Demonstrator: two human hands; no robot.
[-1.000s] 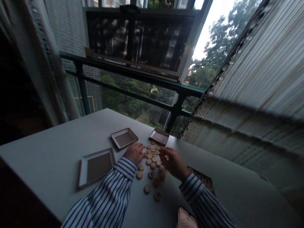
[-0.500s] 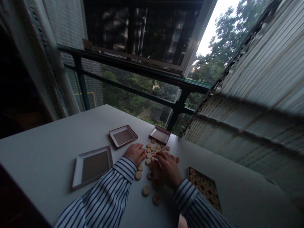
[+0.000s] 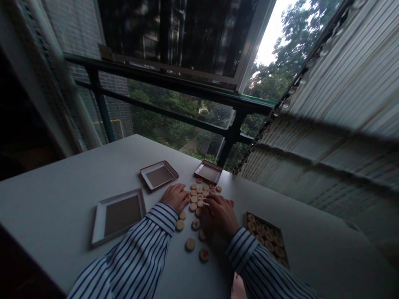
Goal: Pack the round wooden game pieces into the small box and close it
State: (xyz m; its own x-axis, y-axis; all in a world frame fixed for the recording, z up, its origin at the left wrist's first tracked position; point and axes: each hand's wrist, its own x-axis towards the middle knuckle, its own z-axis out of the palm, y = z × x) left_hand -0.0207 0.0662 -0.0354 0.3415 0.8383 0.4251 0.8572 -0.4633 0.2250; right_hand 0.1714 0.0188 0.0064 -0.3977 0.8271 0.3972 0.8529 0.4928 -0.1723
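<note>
Passable tabletop [image 3: 46,199] left of large tray [image 3: 96,224], loose discs [image 3: 190,244] obstructing centre, filled box [image 3: 264,221] right

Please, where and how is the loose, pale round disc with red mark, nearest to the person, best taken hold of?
Probably pinch the red-marked disc at opposite sides of its rim, coming from above and right: it lies flat, marked face up, and a plain pale round disc sits on its left.

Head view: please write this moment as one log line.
left hand: beside round pieces; right hand: over round pieces; box: holds more pieces, right of right hand
</note>
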